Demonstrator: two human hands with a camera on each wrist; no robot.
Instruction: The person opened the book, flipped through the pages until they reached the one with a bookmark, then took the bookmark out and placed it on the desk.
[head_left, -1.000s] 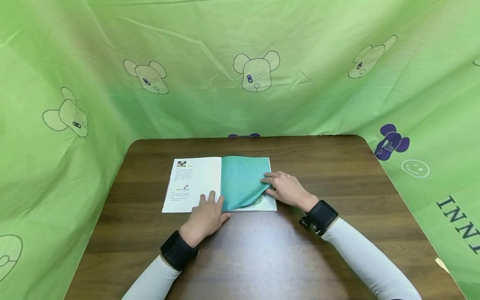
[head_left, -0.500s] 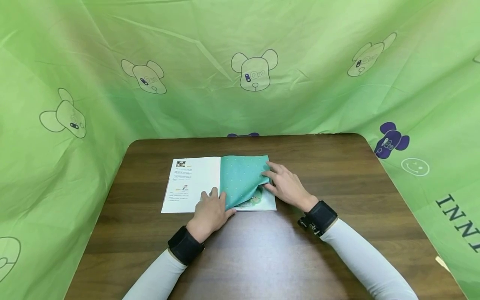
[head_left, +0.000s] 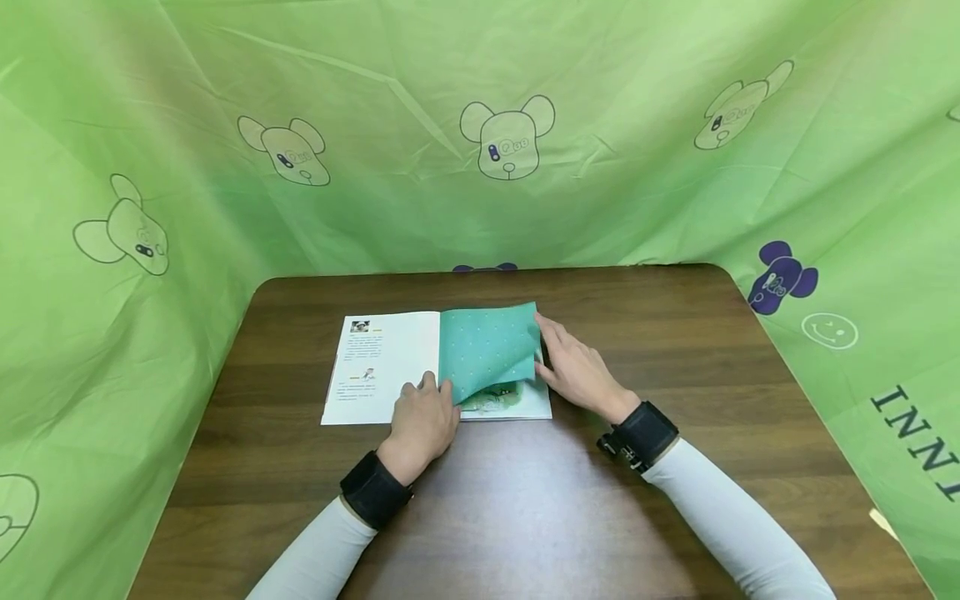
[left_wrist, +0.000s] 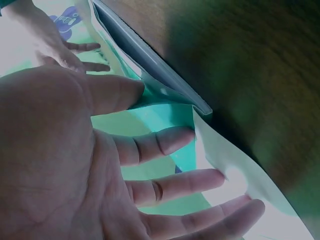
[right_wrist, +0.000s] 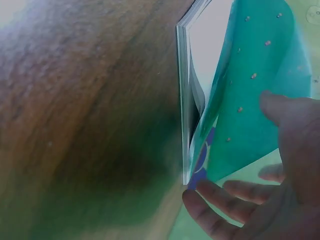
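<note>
An open book lies on the table, its white left page [head_left: 405,350] printed with small text and pictures. A teal page with pale dots [head_left: 483,346] bends up on the right side, its near edge lifted. Below it shows part of a page with a green picture [head_left: 498,398]. My left hand [head_left: 422,421] rests near the book's spine at the front, with its thumb by the teal page's lower edge. My right hand [head_left: 583,372] has extended fingers at the teal page's right edge. In the right wrist view the thumb [right_wrist: 272,107] overlaps the teal sheet.
The brown wooden table [head_left: 637,508] extends around the book on all sides. A green curtain with cartoon bear heads [head_left: 510,142] hangs behind and beside it. Black bands [head_left: 375,490] wrap both wrists. A small pale object [head_left: 883,525] is at the table's right edge.
The teal page has lifted further from the front, uncovering more of the green picture. My right fingers have moved from on the page to its edge; my left hand has shifted slightly right.
</note>
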